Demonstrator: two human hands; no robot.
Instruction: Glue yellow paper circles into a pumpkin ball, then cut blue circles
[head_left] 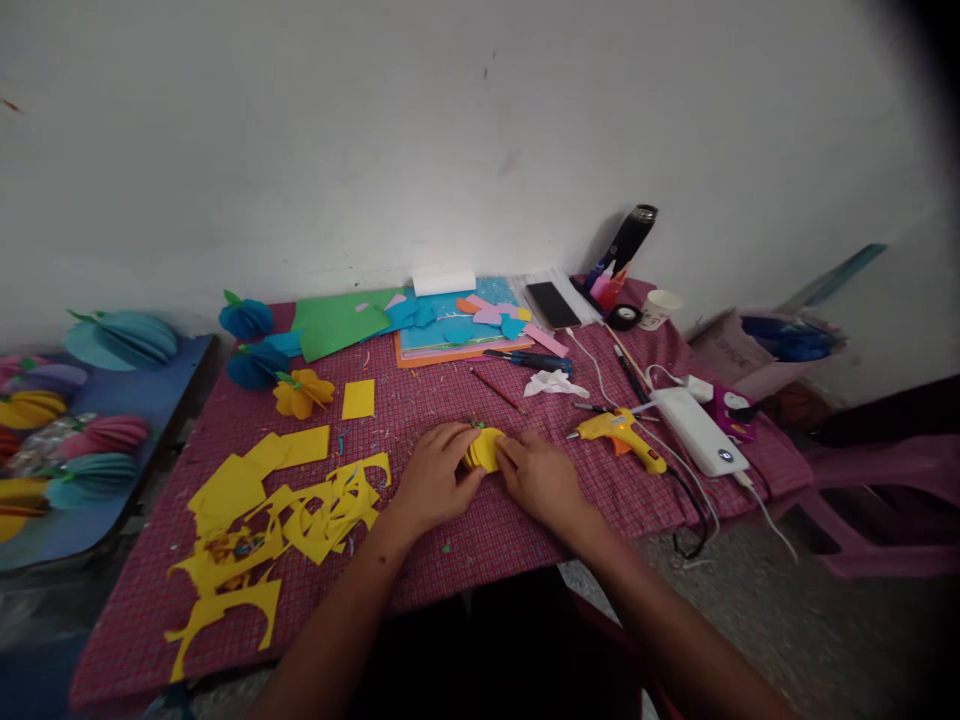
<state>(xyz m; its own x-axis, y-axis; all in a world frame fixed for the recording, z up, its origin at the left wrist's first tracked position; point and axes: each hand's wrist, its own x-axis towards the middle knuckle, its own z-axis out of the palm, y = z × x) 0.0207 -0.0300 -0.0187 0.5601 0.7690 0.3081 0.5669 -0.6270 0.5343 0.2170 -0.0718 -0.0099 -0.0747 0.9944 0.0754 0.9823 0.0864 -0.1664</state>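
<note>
Our left grip [439,478] and right grip [544,485] pinch the layered yellow paper [487,449]; we judge it light, bendy, easily creased; opposite edges hold best.

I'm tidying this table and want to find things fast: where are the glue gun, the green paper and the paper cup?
Glue gun [634,443]: head view, yellow body.
Green paper [334,326]: head view, middle.
Paper cup [657,315]: head view, side.

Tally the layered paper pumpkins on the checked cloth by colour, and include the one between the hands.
Blue: 2, the rear blue pumpkin and front blue pumpkin.
Yellow: 2, the loose yellow pumpkin and held yellow pumpkin.
Total: 4.
</note>
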